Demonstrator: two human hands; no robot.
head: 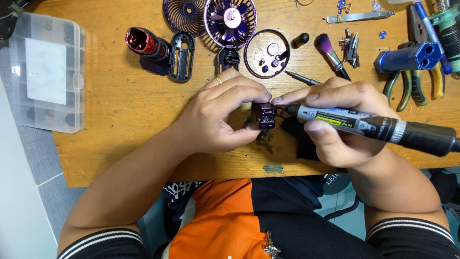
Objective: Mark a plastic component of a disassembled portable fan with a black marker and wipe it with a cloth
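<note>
1. Organiser box (pixel 47 72): clear plastic, rectangular, at the left edge of the wooden table (pixel 124 105); a plain white rectangular label covers the middle of its lid, with dark small items dimly visible in the compartments around it.
2. Marker (pixel 378 128): black barrel with a grey-and-white printed band wrapped round its front half; it lies slanted across the right hand (pixel 342 122), tip pointing left.
3. Right hand: fingers closed round the marker, thumb under the barrel, index finger stretched along the top toward the tip.
4. Block (pixel 267 115): small, dark purple, boxy part held just above the table near its front edge, below the ring (pixel 267 53).
5. Left hand (pixel 225 115): fingers curled and pinching the block, fingertips on its upper edge, thumb against its lower side. The marker tip meets the block's right face, between the two hands' fingertips.
6. Behind the hands: a red cylinder (pixel 142 42), a black frame (pixel 182 55), a purple fan (pixel 230 19) with its grille (pixel 184 14) beside it, a brush (pixel 330 53), and pliers (pixel 416 79) at far right.
</note>
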